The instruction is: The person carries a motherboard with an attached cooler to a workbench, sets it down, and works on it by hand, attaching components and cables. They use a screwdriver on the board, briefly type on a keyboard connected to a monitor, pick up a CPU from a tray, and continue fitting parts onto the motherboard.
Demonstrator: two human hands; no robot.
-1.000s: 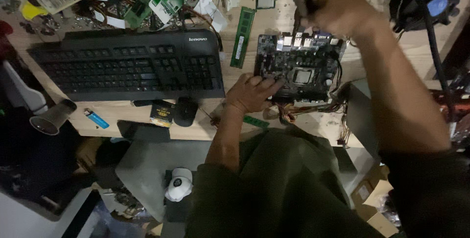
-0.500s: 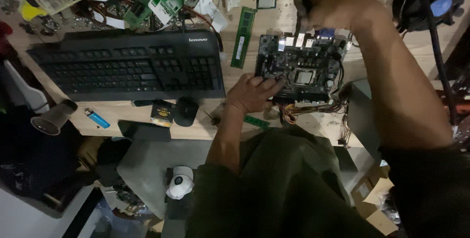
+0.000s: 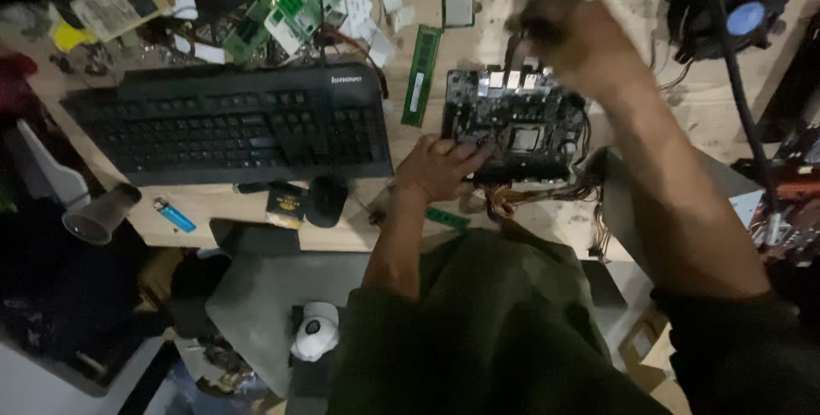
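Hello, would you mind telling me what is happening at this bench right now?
A person is working on a dark green computer motherboard lying flat on the wooden bench. The left hand rests on the board's near-left edge. The right hand is raised above its far side, blurred, seemingly gripping something thin and dark. A black keyboard lies to the left.

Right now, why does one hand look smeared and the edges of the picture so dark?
In the head view, the right hand is motion-blurred above the motherboard, while the left hand resting on the board looks sharper. Light falls mainly on the wooden table; the lower left corner sinks into shadow, and the keyboard reads nearly black.
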